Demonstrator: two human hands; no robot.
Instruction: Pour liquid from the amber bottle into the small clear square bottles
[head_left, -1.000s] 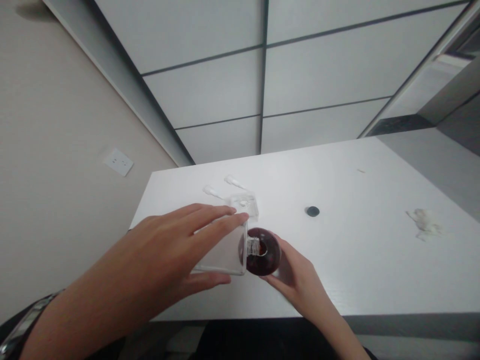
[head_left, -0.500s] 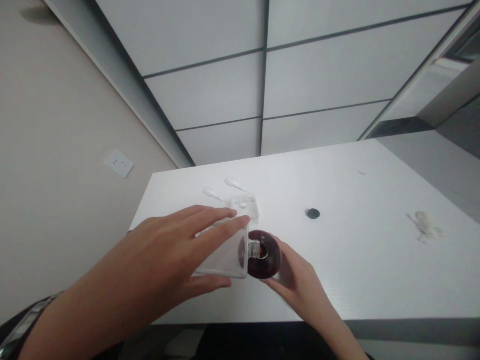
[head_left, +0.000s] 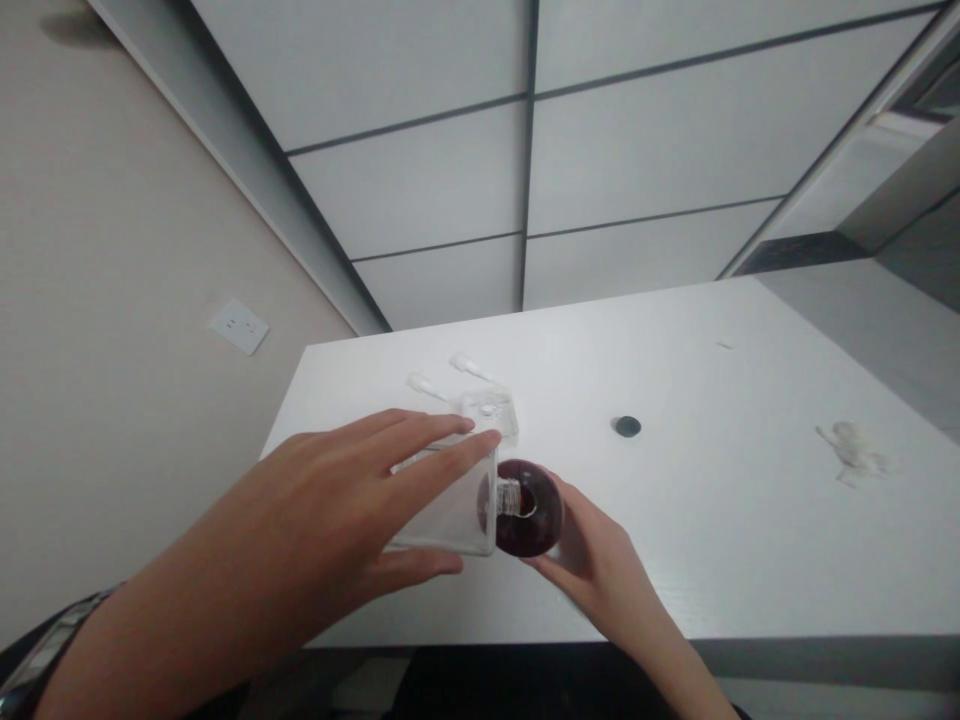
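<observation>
My left hand (head_left: 375, 490) grips a clear rectangular bottle (head_left: 454, 515) tipped on its side, with the threaded neck pointing right. That neck lies over the open mouth of a dark red-brown round bottle (head_left: 545, 525); whether the two touch I cannot tell. From the right, my right hand (head_left: 600, 560) wraps its fingers round the dark bottle, and part of the hand is hidden behind it. Just beyond the left fingertips sits a small clear plastic piece (head_left: 501, 415) on the white table (head_left: 720, 520).
Two white nozzle-like pieces, a nearer one (head_left: 429, 386) and a farther one (head_left: 471, 367), lie at the back left. A dark round cap (head_left: 627, 427) rests right of centre. A pale crumpled clump (head_left: 855, 450) is at the right. White panelled doors (head_left: 450, 190) stand behind the table.
</observation>
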